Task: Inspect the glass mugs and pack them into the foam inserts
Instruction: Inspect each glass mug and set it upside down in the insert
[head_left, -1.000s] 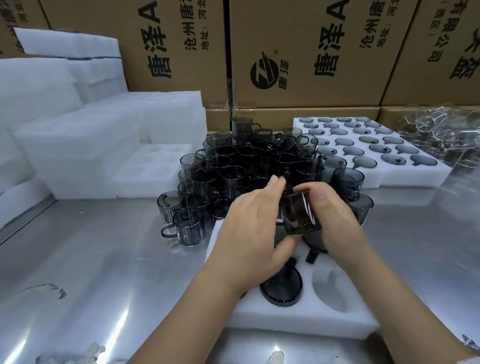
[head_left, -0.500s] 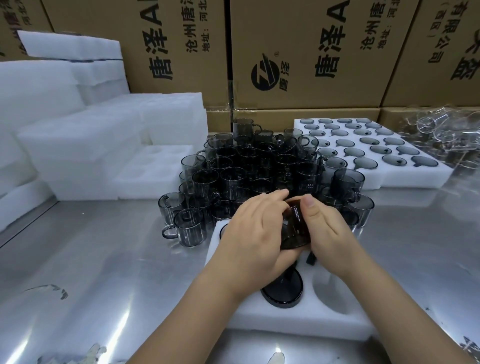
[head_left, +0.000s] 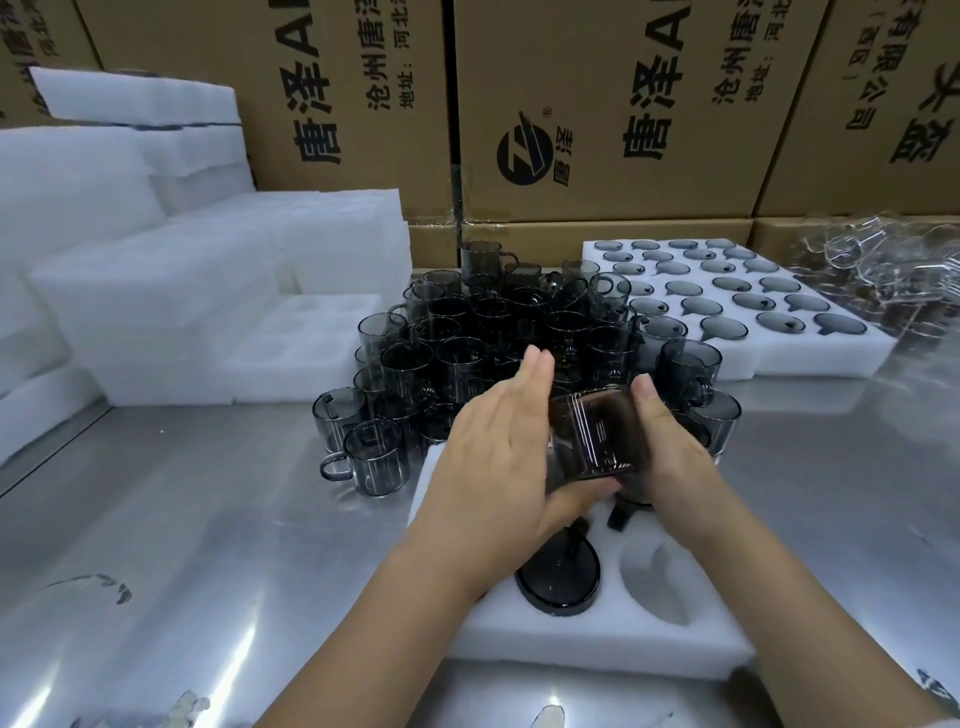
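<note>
Printed cardboard boxes (head_left: 597, 62) stand stacked behind the steel table (head_left: 182, 519).

The held mug (head_left: 597, 436), smoky grey glass, is tilted on its side above the white foam insert (head_left: 571, 649). A packed mug (head_left: 558, 582) fills one pocket; loose mugs (head_left: 467, 338) stand clustered behind.

Mug cluster (head_left: 498, 332) crowding insert's (head_left: 597, 644) far edge.
</note>
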